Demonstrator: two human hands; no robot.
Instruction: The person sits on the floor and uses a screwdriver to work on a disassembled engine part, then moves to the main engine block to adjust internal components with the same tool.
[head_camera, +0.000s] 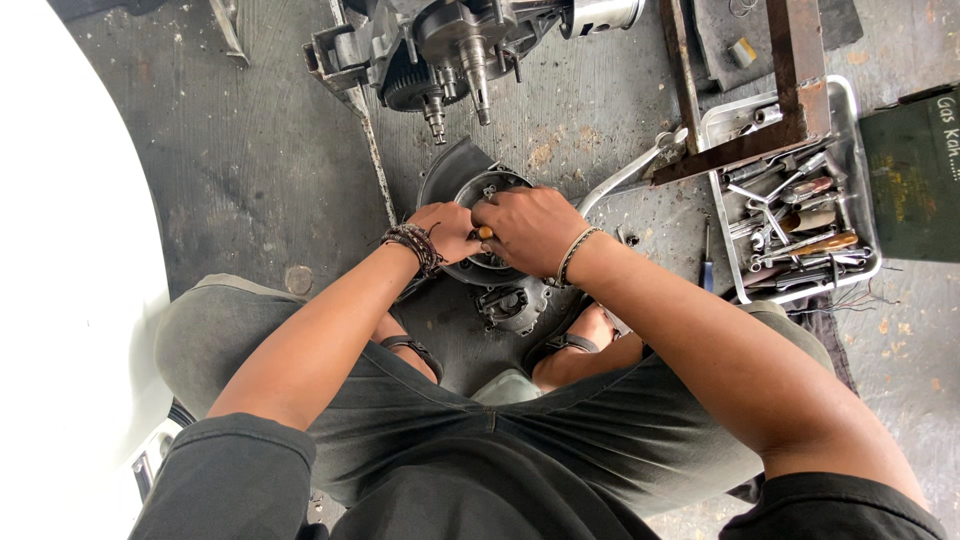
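Note:
I squat over a round dark metal engine cover (478, 190) that lies on the concrete floor between my feet. My left hand (445, 230) rests on its near rim, fingers curled. My right hand (528, 228) is closed over a tool with an orange-brown handle (484, 233) that presses into the cover; the tool's tip is hidden under my fingers. A smaller grey metal casting (512, 305) lies just below the cover, near my right foot.
An engine block with shafts and a gear (450, 50) stands at the top. A metal tray (868, 262) holding several screwdrivers and wrenches sits at right under a rusty steel frame (800, 60). A dark green box (915, 180) is far right; a white curved panel (70, 250) fills the left.

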